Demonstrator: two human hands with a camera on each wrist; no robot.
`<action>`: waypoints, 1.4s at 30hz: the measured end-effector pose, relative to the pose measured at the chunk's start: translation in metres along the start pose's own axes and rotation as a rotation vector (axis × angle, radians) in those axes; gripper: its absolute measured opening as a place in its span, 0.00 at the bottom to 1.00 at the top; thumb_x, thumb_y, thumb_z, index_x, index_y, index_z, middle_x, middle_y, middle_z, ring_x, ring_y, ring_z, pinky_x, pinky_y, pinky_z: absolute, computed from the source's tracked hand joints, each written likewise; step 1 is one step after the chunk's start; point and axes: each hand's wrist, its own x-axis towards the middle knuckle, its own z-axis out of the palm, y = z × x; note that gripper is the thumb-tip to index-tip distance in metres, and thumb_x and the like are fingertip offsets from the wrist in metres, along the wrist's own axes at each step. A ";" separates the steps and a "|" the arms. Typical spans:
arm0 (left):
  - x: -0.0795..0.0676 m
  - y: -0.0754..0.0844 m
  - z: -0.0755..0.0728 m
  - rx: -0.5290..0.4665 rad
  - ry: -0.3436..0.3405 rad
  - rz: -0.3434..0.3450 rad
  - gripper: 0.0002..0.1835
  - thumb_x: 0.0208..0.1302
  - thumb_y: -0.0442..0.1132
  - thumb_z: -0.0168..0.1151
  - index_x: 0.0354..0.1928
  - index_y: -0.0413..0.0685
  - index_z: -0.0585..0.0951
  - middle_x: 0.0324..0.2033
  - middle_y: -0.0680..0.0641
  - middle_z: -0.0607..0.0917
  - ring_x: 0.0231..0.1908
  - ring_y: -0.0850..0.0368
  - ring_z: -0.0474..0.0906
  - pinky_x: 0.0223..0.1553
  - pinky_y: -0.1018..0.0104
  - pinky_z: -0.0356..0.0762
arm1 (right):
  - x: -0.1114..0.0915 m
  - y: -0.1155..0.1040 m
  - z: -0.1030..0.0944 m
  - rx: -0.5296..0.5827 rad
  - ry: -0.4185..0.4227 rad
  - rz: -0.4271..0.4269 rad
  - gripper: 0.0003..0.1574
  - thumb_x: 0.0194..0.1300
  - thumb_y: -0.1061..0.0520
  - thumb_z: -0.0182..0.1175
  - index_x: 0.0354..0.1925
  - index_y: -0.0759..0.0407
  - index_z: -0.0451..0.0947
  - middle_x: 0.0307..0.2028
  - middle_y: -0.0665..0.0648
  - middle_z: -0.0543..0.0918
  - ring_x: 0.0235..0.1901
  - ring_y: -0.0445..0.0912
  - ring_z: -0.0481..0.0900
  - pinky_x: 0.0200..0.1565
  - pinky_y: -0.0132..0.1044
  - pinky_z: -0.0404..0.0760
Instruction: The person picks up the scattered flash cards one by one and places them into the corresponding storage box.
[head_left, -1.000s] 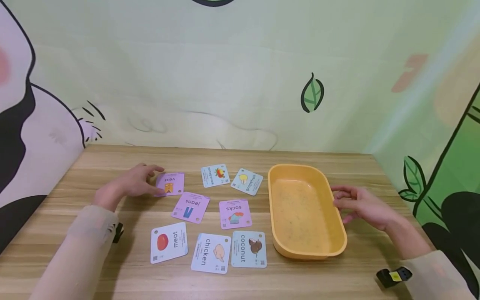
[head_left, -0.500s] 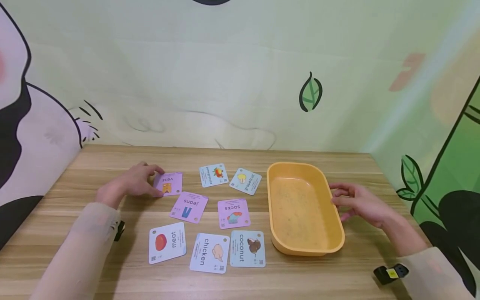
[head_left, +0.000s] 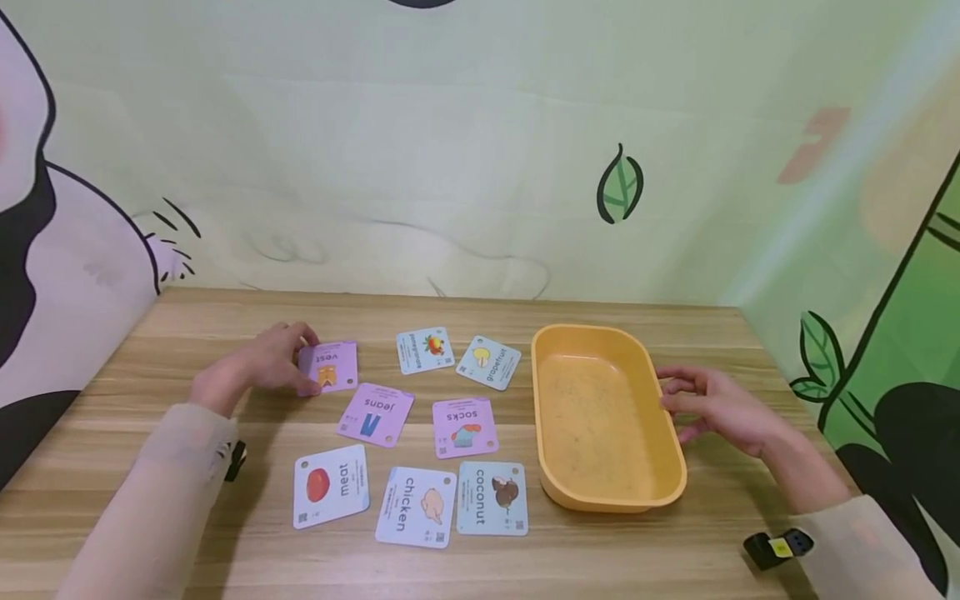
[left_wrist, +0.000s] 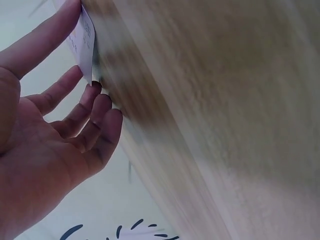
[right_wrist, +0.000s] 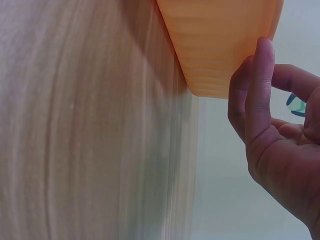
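Presently, the left hand [head_left: 262, 364] holds the vest card [head_left: 333, 368] in a narrow grip by its left side; the card, near-square, is just right of that hand, word toward the far side. The right hand [head_left: 726, 410], loosely bent, touches the tray [head_left: 600, 425] just to its left, whose long axis runs near to far.

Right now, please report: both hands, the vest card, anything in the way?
Left hand pinches vest card at edge. Right hand at tray's outer side. Jeans card close beside vest card, perhaps in the way.
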 end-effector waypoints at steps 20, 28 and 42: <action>-0.006 -0.004 -0.006 -0.082 0.031 0.030 0.33 0.59 0.31 0.74 0.66 0.36 0.73 0.59 0.27 0.71 0.52 0.33 0.72 0.53 0.39 0.75 | 0.000 -0.003 0.002 0.001 0.008 0.019 0.41 0.74 0.61 0.60 0.73 0.77 0.53 0.54 0.71 0.74 0.42 0.50 0.84 0.37 0.48 0.89; -0.005 -0.006 -0.007 -0.109 0.033 0.031 0.31 0.60 0.28 0.72 0.66 0.36 0.74 0.58 0.27 0.72 0.50 0.34 0.73 0.49 0.44 0.78 | -0.001 -0.004 0.001 -0.004 0.013 0.028 0.40 0.75 0.61 0.59 0.73 0.77 0.53 0.54 0.72 0.74 0.42 0.50 0.84 0.37 0.47 0.89; -0.009 -0.012 -0.005 -0.233 0.038 0.002 0.29 0.64 0.27 0.67 0.67 0.36 0.73 0.59 0.28 0.71 0.52 0.34 0.71 0.48 0.51 0.79 | -0.001 -0.003 0.001 0.005 0.017 0.021 0.41 0.74 0.62 0.60 0.74 0.77 0.53 0.54 0.71 0.73 0.42 0.50 0.84 0.37 0.48 0.89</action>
